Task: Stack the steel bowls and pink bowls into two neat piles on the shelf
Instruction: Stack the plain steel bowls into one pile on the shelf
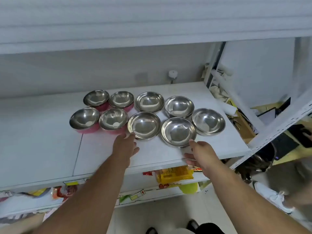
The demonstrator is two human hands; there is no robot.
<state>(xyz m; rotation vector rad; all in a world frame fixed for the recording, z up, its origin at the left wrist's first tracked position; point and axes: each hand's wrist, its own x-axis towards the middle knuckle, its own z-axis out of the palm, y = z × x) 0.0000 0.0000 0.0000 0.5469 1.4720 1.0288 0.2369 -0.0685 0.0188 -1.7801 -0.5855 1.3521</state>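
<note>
Nine round bowls sat unstacked on a white shelf [50, 132]: four pink-sided, steel-lined bowls [84, 120] at 9 o'clock, five plain steel bowls [208, 121] toward 3 o'clock. The left hand [125, 146] touched the near-left steel bowl's [144, 125] rim, fingers open; the right hand [202, 153] lay open, gripping nothing, at the front steel bowl's [178, 132] 5 o'clock edge.
</note>
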